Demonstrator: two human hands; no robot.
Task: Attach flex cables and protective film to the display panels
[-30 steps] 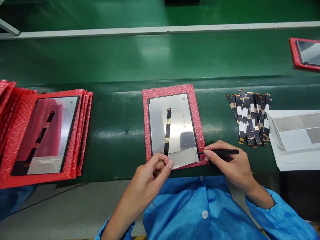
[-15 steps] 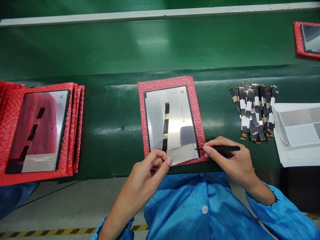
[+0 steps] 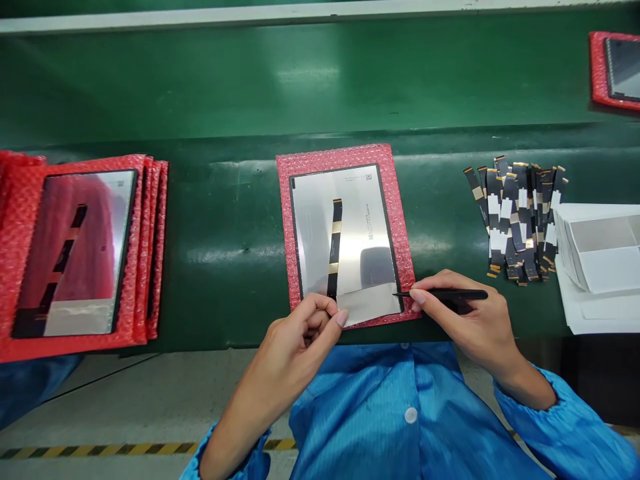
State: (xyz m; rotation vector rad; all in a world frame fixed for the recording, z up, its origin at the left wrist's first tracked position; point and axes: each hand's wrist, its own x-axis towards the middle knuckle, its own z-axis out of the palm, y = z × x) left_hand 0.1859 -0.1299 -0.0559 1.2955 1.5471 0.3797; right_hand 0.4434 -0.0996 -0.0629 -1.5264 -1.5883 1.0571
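Observation:
A silvery panel (image 3: pixel 315 213) with a black rim lies on a red bubble-wrap sheet (image 3: pixel 395 200) in front of me. A black flex strip (image 3: pixel 334 247) with gold bands runs down the panel. Across the panel's near end is a grey film strip (image 3: pixel 367 305), slightly tilted. My left hand (image 3: pixel 300 347) pinches the strip's left end between thumb and index finger. My right hand (image 3: pixel 467 327) is closed on black tweezers (image 3: pixel 450 294), whose tips touch or nearly touch the strip's right end.
Red bubble-wrap sheets (image 3: pixel 135 267) are stacked at the left, with another panel (image 3: pixel 120 233) on top. Many loose flex strips (image 3: pixel 520 227) lie in a pile at the right, beside white sheets (image 3: pixel 575 313). Another wrapped panel (image 3: pixel 623 67) sits at the far right.
The view has shifted slightly. Both hands keep their grips, and the strip stays at the panel's near end with little visible change.

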